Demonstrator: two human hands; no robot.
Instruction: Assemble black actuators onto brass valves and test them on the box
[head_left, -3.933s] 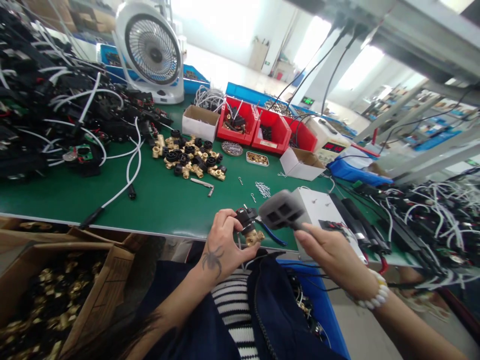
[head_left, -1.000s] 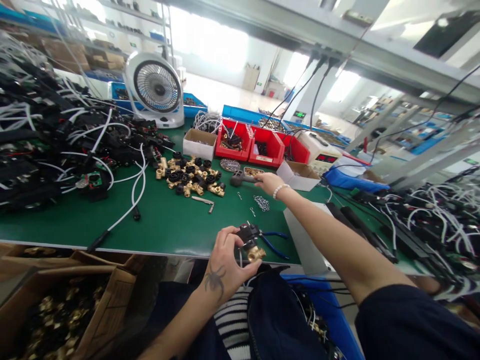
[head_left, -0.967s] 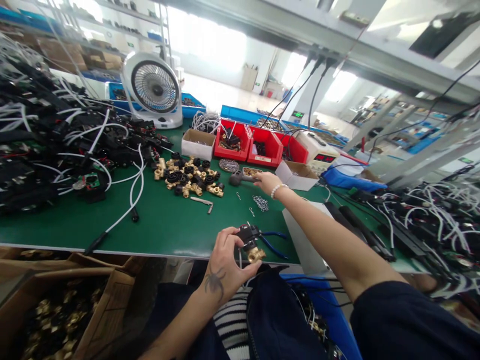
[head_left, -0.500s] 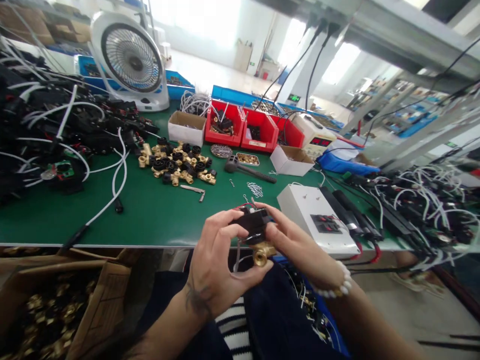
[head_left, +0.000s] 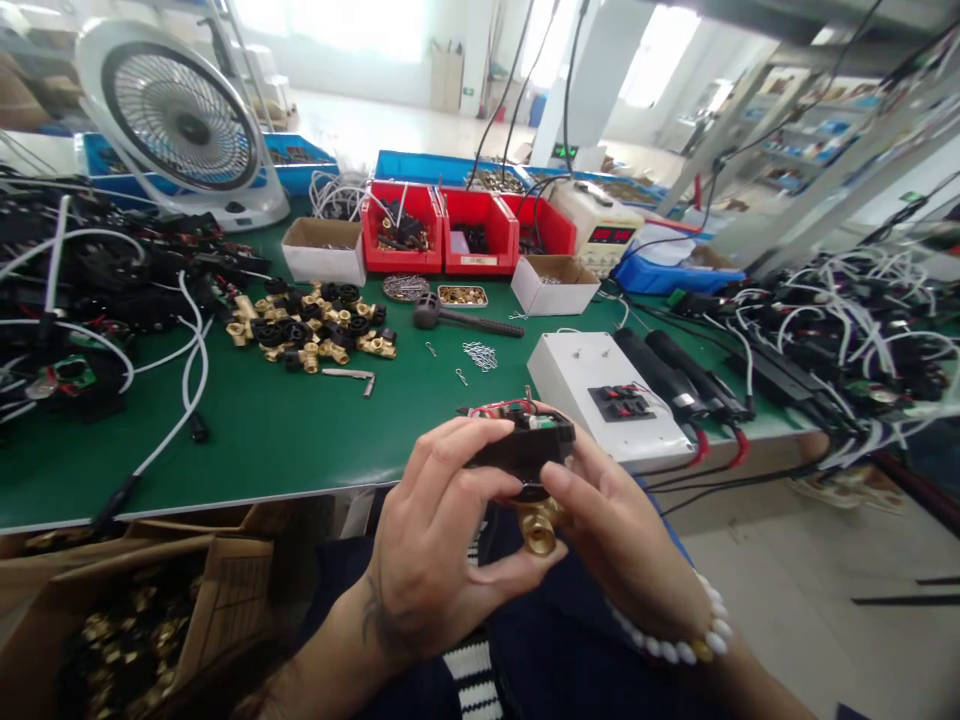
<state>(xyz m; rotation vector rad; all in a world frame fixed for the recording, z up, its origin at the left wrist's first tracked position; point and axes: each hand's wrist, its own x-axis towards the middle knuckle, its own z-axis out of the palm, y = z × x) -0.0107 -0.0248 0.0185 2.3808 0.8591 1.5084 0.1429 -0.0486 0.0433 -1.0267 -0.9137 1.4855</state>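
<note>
Both hands grip one assembly in front of the table's near edge: a black housing [head_left: 525, 448] with a green circuit board and red wires in its top, joined to a brass valve fitting [head_left: 538, 530] below. My left hand [head_left: 435, 530] has its fingers on the housing and its thumb under the fitting. Around the right side wraps my right hand [head_left: 611, 510], its thumb pressed near the joint of housing and brass. The round brass opening points towards me. Parts of the far side are hidden by the fingers.
On the green table [head_left: 277, 450] lie brass fittings [head_left: 315, 325], a black mallet [head_left: 465, 318], metal clips [head_left: 480, 355] and an L-shaped metal tool [head_left: 351, 376]. A white switch box [head_left: 600, 390] stands right; red bins [head_left: 480, 235] and a fan [head_left: 187, 125] stand behind. A carton [head_left: 225, 600] sits below left.
The view has turned to the right, so the table's things appear further left. Both hands still hold the assembly, now tilted so that the circuit board and red wires show more.
</note>
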